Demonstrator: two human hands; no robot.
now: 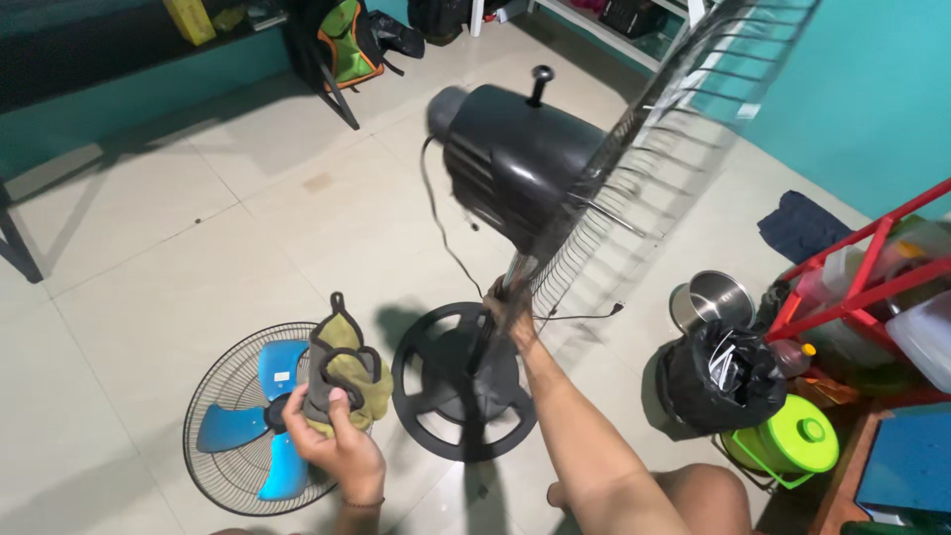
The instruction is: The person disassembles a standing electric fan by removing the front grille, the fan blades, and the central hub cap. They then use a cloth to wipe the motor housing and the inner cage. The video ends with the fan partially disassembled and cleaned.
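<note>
Left hand (pixel 337 446) pinches a soft, light cleaning cloth (pixel 342 376); right hand (pixel 510 317) wraps the stiff, probably top-heavy pedestal fan (pixel 515 159) at its pole (pixel 507 287).

The left hand (pixel 332 446) is low and near the body. Its back faces up. The fingers are bent and closed tight on a cloth (pixel 342 372), and the thumb (pixel 335 411) lies across the front. A thin band sits on the left wrist.

The right arm is stretched out long, away from the body, going up and a bit to the left. The forearm is bare and almost straight. The right hand (pixel 510 315) is far out at the end of it. Its fingers wrap around a thin pole (pixel 515 272). A bare knee shows low down, under the right arm
</note>
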